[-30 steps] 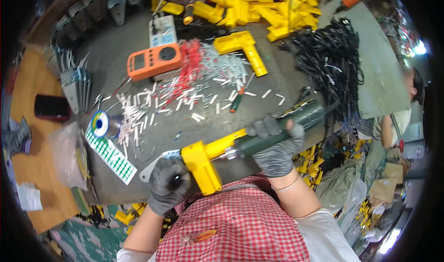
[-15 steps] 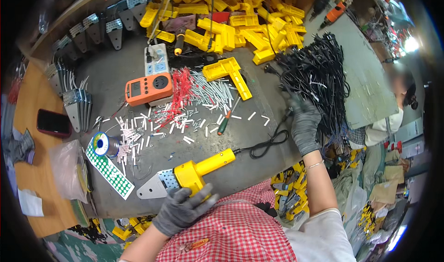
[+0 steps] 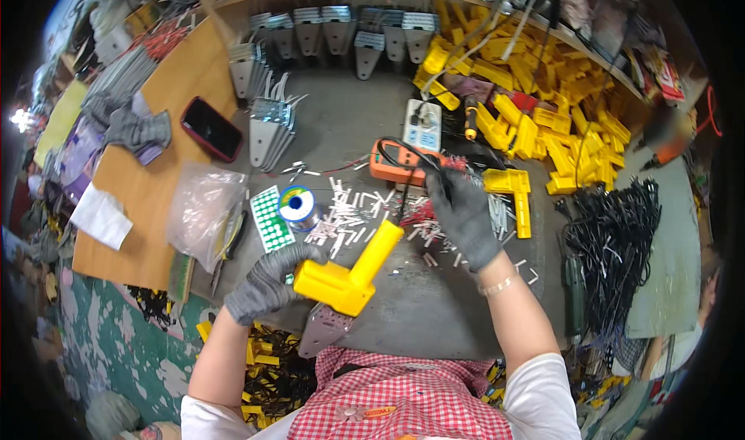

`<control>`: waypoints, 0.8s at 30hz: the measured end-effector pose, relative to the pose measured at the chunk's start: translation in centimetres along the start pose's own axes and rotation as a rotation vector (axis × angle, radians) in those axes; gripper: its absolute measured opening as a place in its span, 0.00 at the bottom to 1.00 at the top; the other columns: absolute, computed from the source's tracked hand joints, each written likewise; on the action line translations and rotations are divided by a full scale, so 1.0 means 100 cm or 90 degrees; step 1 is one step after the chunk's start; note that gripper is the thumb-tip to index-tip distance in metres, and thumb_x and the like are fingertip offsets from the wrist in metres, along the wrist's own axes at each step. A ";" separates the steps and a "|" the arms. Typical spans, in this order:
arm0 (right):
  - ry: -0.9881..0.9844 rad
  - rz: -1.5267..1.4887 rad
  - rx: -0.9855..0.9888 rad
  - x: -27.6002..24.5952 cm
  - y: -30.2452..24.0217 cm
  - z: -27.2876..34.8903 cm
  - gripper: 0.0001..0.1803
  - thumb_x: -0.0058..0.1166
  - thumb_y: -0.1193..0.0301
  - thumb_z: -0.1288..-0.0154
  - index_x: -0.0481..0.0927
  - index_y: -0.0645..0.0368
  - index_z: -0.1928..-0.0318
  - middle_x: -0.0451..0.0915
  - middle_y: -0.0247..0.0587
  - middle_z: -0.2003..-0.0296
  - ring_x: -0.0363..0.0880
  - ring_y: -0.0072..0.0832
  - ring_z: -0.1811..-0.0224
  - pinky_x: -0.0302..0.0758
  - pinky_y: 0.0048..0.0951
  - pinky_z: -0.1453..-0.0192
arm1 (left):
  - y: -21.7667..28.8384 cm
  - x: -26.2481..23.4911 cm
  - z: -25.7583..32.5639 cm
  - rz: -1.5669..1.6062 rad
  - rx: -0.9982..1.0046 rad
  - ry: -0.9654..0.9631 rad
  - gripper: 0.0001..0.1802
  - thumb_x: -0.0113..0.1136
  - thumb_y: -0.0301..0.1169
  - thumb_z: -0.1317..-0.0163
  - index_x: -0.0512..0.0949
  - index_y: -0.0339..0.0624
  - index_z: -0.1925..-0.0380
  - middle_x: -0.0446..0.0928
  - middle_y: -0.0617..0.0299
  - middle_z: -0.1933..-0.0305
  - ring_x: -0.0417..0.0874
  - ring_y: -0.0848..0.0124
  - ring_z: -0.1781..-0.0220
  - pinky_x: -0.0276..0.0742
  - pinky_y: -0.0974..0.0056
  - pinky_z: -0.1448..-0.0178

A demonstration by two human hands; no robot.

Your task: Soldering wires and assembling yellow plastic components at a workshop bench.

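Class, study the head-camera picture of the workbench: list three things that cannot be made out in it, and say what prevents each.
1. What the right hand pinches: its gloved fingers cover it, near the orange meter.
2. Front end of the yellow tool body: the left hand covers it.
3. The metal plate beneath the tool: partly hidden by it.
4. The small white pieces: too small to identify.

Knitted grey cloth gloves cover the left hand point(image 3: 266, 285) and right hand point(image 3: 464, 216); in the left grip, a glossy yellow plastic housing point(image 3: 347, 275); beneath, a matt grey surface point(image 3: 434, 316).
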State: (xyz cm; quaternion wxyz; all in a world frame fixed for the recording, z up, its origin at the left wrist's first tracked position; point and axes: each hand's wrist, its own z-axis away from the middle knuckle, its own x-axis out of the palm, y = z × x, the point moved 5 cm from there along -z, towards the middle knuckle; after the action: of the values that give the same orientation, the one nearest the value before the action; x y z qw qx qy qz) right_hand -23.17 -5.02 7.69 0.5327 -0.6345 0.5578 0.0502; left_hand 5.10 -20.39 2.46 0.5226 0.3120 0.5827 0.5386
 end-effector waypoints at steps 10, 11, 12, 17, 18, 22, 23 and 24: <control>-0.113 0.193 0.123 0.024 0.049 -0.055 0.18 0.57 0.60 0.32 0.76 0.59 0.49 0.83 0.57 0.69 0.83 0.55 0.61 0.77 0.53 0.56 | -0.042 -0.035 0.017 -0.480 -0.224 0.490 0.28 0.69 0.42 0.46 0.76 0.37 0.50 0.75 0.41 0.49 0.75 0.47 0.43 0.69 0.49 0.35; -0.063 0.211 0.136 0.028 0.044 -0.050 0.18 0.58 0.62 0.32 0.75 0.60 0.48 0.83 0.56 0.68 0.83 0.54 0.62 0.77 0.50 0.56 | -0.044 -0.037 0.016 -0.541 -0.294 0.518 0.33 0.72 0.52 0.48 0.76 0.35 0.54 0.74 0.38 0.49 0.73 0.45 0.42 0.66 0.47 0.34; -0.008 0.237 0.152 0.027 0.037 -0.043 0.19 0.59 0.64 0.33 0.75 0.60 0.47 0.83 0.55 0.68 0.84 0.52 0.63 0.78 0.47 0.56 | -0.047 -0.037 0.008 -0.537 -0.302 0.523 0.33 0.72 0.52 0.48 0.76 0.35 0.54 0.74 0.38 0.49 0.73 0.45 0.42 0.66 0.47 0.34; 0.039 -0.224 0.040 0.037 -0.046 0.009 0.12 0.61 0.73 0.35 0.78 0.61 0.52 0.82 0.50 0.65 0.82 0.39 0.62 0.79 0.34 0.53 | -0.076 -0.047 -0.015 -0.336 -0.278 0.509 0.30 0.73 0.49 0.49 0.78 0.34 0.58 0.80 0.42 0.55 0.79 0.50 0.48 0.72 0.49 0.40; -0.039 -0.192 0.002 0.050 -0.065 0.014 0.10 0.61 0.74 0.36 0.80 0.61 0.55 0.82 0.48 0.65 0.83 0.39 0.61 0.79 0.34 0.53 | -0.087 -0.045 -0.017 -0.127 -0.219 0.474 0.26 0.73 0.44 0.48 0.80 0.34 0.58 0.83 0.46 0.60 0.83 0.53 0.54 0.76 0.52 0.43; -0.128 -0.162 -0.168 0.106 -0.106 0.016 0.07 0.64 0.73 0.43 0.84 0.59 0.63 0.83 0.44 0.63 0.82 0.40 0.58 0.79 0.37 0.51 | -0.060 -0.034 -0.004 0.313 -0.143 0.479 0.16 0.68 0.23 0.46 0.82 0.34 0.56 0.85 0.57 0.59 0.85 0.71 0.62 0.82 0.66 0.54; -0.127 -0.140 -0.168 0.119 -0.108 0.013 0.07 0.64 0.72 0.43 0.84 0.57 0.63 0.83 0.44 0.64 0.81 0.41 0.58 0.78 0.40 0.51 | -0.053 -0.031 -0.006 0.403 -0.104 0.465 0.17 0.68 0.22 0.47 0.82 0.34 0.55 0.85 0.57 0.58 0.86 0.71 0.61 0.83 0.66 0.53; -0.136 -0.129 -0.174 0.135 -0.113 0.010 0.07 0.64 0.70 0.44 0.85 0.56 0.64 0.82 0.43 0.65 0.80 0.41 0.57 0.77 0.42 0.50 | -0.055 -0.032 0.001 0.401 -0.111 0.475 0.17 0.68 0.22 0.47 0.82 0.34 0.55 0.85 0.57 0.58 0.86 0.71 0.61 0.83 0.66 0.53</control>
State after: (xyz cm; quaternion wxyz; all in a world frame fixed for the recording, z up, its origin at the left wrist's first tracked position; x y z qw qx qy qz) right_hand -8.97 -15.22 5.40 0.5002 -0.7449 0.4192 0.1386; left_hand 7.08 -24.55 -1.93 0.1145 0.2138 0.5603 0.7920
